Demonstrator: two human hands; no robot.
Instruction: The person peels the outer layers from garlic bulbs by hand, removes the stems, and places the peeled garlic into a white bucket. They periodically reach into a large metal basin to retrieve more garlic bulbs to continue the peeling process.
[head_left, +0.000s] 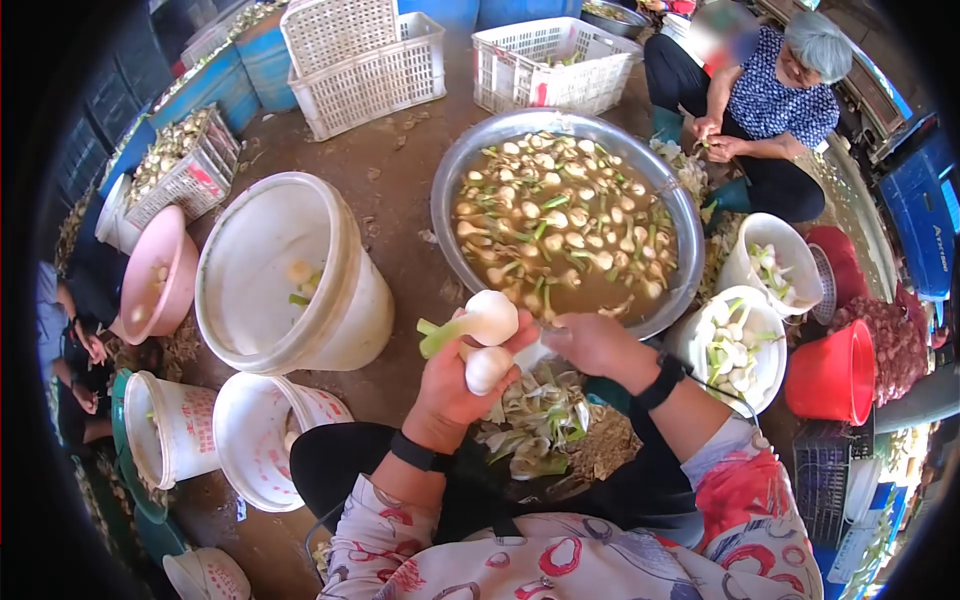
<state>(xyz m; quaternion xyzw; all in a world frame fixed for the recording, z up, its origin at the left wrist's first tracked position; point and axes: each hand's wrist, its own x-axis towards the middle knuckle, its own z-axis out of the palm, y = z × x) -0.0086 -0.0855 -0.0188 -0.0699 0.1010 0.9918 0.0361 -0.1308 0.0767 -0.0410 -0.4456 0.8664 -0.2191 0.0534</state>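
Two peeled white garlic bulbs, the upper one (pixel 491 317) with a short green stem and the lower one (pixel 487 369) beneath it, rest in my left hand (pixel 455 385). The fingers of that hand curl round them. To the right, my right hand (pixel 597 345) is bent in at the near rim of a big metal basin (pixel 687 290); its fingertips are blurred, and whether it holds anything is unclear. Many garlic bulbs float in brown water inside the basin. Below my hands lies a heap of peeled husks (pixel 535 425).
A tall white bucket (pixel 350 300) and a pink basin (pixel 160 270) stand left. On the right are a white bucket of garlic (pixel 775 375) and a red bucket (pixel 830 375). White crates (pixel 375 85) stand behind. A person (pixel 780 100) sits upper right; another person's hands show far left.
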